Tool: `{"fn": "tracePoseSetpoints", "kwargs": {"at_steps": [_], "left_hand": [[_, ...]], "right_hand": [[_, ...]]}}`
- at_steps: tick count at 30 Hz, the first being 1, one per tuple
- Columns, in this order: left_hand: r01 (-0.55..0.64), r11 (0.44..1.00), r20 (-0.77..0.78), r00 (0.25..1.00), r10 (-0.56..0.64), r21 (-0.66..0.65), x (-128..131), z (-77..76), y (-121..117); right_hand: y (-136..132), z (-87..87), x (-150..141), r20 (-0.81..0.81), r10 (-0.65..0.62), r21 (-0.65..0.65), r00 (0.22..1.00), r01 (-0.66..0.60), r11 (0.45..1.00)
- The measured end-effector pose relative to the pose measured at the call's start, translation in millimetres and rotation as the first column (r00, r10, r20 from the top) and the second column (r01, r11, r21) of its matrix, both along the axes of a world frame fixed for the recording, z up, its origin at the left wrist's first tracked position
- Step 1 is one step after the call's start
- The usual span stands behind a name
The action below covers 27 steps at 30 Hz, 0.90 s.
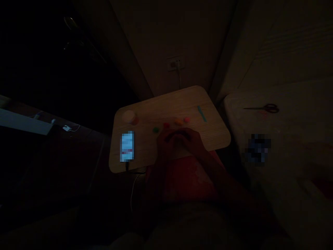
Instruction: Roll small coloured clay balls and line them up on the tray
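Note:
In dim light, my left hand (165,139) and my right hand (190,139) meet over the near edge of a small wooden table (156,107). Their fingers are curled in and touch at the tips; whatever lies between them is too dark to see. Just beyond the fingers sit a green lump (155,130), a red lump (166,125), an orange lump (178,121) and a pink lump (187,119), all small and soft-looking. A flat teal strip (202,114) lies farther right.
A lit phone (127,146), blurred out, lies at the table's left with a cable below it. Behind it is a tub with a pale lid (129,117). Scissors (262,108) rest on a pale surface at right. A wall socket (176,64) holds a plug.

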State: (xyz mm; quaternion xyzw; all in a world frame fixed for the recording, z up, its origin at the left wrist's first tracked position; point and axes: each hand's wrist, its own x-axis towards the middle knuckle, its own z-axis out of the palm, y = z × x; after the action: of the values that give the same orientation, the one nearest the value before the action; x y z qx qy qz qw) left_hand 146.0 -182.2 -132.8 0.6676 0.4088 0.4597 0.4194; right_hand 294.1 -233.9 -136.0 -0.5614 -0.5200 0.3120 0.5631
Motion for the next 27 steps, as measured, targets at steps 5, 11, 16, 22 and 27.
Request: {"fn": "tracePoseSetpoints", "kwargs": {"at_steps": [5, 11, 16, 22, 27], "left_hand": [[-0.014, 0.998, -0.017, 1.0, 0.016, 0.057, 2, 3.9, -4], [0.002, 0.995, -0.012, 1.0, -0.001, 0.098, 4, 6.9, -5], [-0.018, 0.994, 0.005, 1.0, 0.017, 0.105, 5, 3.9, -5], [-0.03, 0.996, 0.022, 0.999, 0.029, 0.085, 4, -0.1, -7], [0.023, 0.996, 0.037, 0.999, -0.026, 0.083, 5, 0.3, -8]], "right_hand": [[-1, 1.1, 0, 0.036, 0.022, -0.008, 0.999, -0.022, 1.0], [2, -0.5, 1, -0.017, 0.0, -0.038, 1.0, -0.001, 0.999], [5, -8.9, 3, -0.029, -0.027, -0.033, 0.999, 0.026, 0.999], [4, -9.2, 3, -0.009, -0.046, -0.019, 0.999, 0.046, 0.999], [3, -5.4, 3, 0.004, -0.036, 0.002, 0.999, 0.036, 0.999]]}}
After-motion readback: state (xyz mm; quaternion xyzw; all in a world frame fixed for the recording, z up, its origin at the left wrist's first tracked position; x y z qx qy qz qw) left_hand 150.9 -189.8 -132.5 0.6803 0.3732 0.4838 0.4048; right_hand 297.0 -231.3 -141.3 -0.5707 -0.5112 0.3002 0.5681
